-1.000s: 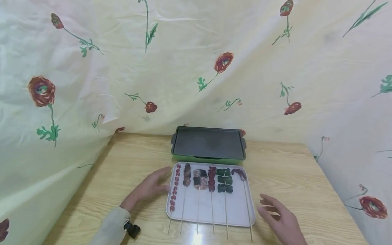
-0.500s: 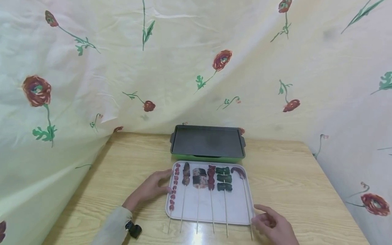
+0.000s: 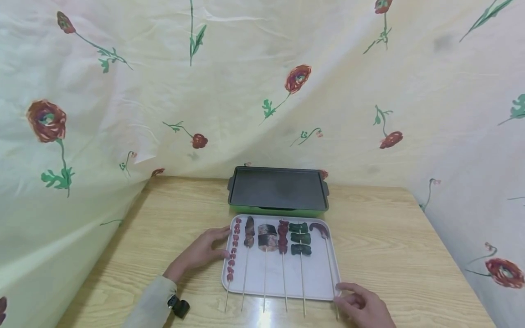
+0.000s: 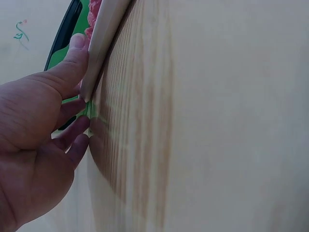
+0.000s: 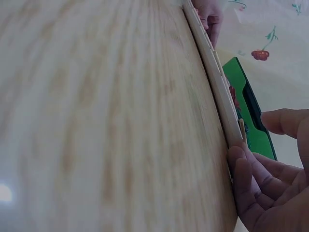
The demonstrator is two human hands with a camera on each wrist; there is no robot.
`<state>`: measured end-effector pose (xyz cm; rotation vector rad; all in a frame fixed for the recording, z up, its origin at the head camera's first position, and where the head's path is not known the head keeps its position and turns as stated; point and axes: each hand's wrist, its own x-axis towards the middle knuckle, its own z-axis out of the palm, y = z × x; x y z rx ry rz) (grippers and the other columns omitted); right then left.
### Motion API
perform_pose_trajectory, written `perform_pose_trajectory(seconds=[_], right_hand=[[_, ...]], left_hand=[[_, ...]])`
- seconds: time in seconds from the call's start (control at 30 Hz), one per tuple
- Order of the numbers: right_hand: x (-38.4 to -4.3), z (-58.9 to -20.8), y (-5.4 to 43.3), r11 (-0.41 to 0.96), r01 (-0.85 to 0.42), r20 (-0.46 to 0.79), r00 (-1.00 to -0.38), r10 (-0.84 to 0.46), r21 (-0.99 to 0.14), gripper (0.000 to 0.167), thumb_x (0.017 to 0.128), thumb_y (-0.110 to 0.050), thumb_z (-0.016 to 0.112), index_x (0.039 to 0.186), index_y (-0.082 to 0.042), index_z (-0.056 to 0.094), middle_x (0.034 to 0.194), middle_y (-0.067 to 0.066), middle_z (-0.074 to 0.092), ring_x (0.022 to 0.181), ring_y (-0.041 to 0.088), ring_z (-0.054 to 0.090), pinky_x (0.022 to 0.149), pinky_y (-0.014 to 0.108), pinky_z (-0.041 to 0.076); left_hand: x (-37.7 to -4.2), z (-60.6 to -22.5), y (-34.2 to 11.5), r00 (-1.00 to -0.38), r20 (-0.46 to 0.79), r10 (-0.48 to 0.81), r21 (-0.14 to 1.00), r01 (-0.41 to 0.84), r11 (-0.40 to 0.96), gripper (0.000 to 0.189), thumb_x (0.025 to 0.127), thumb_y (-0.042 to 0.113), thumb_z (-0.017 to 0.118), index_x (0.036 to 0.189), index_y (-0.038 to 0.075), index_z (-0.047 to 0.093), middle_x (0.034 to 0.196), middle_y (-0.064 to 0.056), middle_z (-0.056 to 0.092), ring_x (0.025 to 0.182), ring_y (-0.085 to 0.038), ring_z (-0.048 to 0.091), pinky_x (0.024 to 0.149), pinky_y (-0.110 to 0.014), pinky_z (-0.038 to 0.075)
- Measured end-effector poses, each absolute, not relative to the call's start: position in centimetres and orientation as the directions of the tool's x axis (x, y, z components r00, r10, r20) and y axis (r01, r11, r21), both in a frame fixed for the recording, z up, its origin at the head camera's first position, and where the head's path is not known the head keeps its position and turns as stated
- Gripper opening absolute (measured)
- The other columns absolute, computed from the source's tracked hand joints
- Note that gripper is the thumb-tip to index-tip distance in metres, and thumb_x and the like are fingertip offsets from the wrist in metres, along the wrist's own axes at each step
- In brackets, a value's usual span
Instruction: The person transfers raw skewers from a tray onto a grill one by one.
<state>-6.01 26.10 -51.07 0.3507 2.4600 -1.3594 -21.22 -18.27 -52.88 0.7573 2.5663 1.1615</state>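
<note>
In the head view a white tray (image 3: 283, 284) of skewers lies flat on the wooden table. My left hand (image 3: 201, 250) holds its left edge; the left wrist view has the thumb (image 4: 72, 60) at the rim and the fingers curled by the wall. My right hand (image 3: 362, 306) holds the near right corner, its fingers (image 5: 244, 179) curled against the wall in the right wrist view. On the tray lie a skewer of small red pieces (image 3: 233, 257), brown chunks (image 3: 249, 232), dark-skinned slices (image 3: 267, 241), dark red pieces (image 3: 283, 237), green pieces (image 3: 301, 238) and a purplish curved piece (image 3: 320, 229).
A green grill (image 3: 279, 187) with a flat black plate stands right behind the tray. Skewer sticks poke past the tray's near edge. A flowered cloth (image 3: 246, 91) hangs behind the table and along both sides. A black device is strapped at my left wrist.
My right hand has moved left from beside the tray onto its near right corner, and its fingers have closed. My left hand has come against the left edge. The tray looks unmoved.
</note>
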Motion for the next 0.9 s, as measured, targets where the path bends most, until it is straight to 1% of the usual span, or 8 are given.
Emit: perform_pose_trajectory(seconds=[0.17,0.33,0.53,0.57,0.77,0.9], right_hand=[[-6.18,-51.11,26.24,0.514,0.355,-0.385,-0.921,0.051,-0.781,0.059,0.088,-0.034,0.08,0.132,0.001,0.063,0.089,0.004,0.078,0.077,0.017,0.065,0.062,0.024,0.051],[-6.6,-50.93,26.19,0.527,0.374,-0.425,-0.905,0.027,-0.763,0.061,0.087,-0.037,0.08,0.132,0.001,0.063,0.09,0.004,0.079,0.082,0.016,0.065,0.069,0.024,0.049],[-6.75,-50.94,26.19,0.506,0.368,-0.432,-0.902,-0.011,-0.78,0.067,0.086,-0.033,0.082,0.133,0.009,0.059,0.09,0.004,0.078,0.08,0.017,0.064,0.069,0.023,0.05],[-6.76,-50.95,26.2,0.499,0.366,-0.431,-0.902,-0.017,-0.786,0.067,0.086,-0.033,0.082,0.133,0.01,0.059,0.09,0.005,0.078,0.081,0.017,0.064,0.07,0.024,0.052],[-6.91,-51.1,26.58,0.479,0.381,-0.451,-0.892,-0.036,-0.791,0.059,0.092,-0.035,0.076,0.128,0.01,0.064,0.093,0.007,0.078,0.086,0.017,0.064,0.077,0.027,0.057],[-6.83,-51.14,26.96,0.466,0.371,-0.439,-0.897,-0.043,-0.803,0.054,0.092,-0.034,0.075,0.125,0.009,0.066,0.091,0.007,0.078,0.086,0.017,0.064,0.074,0.022,0.055]], left_hand=[[-21.27,-52.83,-18.3,-0.841,0.009,0.541,0.745,0.366,0.558,0.072,0.091,0.034,0.076,0.15,0.005,0.048,0.162,-0.011,0.037,0.148,-0.034,0.037,0.123,-0.053,0.028],[-21.27,-52.91,-18.3,-0.843,0.004,0.538,0.743,0.363,0.563,0.072,0.091,0.035,0.076,0.15,0.006,0.048,0.162,-0.01,0.037,0.148,-0.034,0.037,0.124,-0.053,0.027],[-21.18,-52.99,-18.29,-0.847,0.007,0.531,0.741,0.361,0.566,0.071,0.091,0.035,0.076,0.15,0.006,0.049,0.162,-0.011,0.038,0.148,-0.036,0.038,0.123,-0.055,0.028],[-21.15,-52.98,-18.28,-0.849,0.005,0.529,0.741,0.358,0.568,0.071,0.091,0.035,0.076,0.15,0.006,0.049,0.162,-0.011,0.038,0.148,-0.036,0.038,0.123,-0.055,0.028],[-21.09,-52.84,-18.24,-0.855,-0.01,0.519,0.74,0.343,0.579,0.072,0.09,0.035,0.077,0.15,0.007,0.049,0.162,-0.009,0.037,0.148,-0.035,0.038,0.123,-0.054,0.028],[-21.12,-52.77,-18.22,-0.853,-0.004,0.522,0.739,0.349,0.577,0.072,0.09,0.034,0.077,0.15,0.006,0.05,0.162,-0.01,0.038,0.148,-0.034,0.038,0.123,-0.054,0.028]])
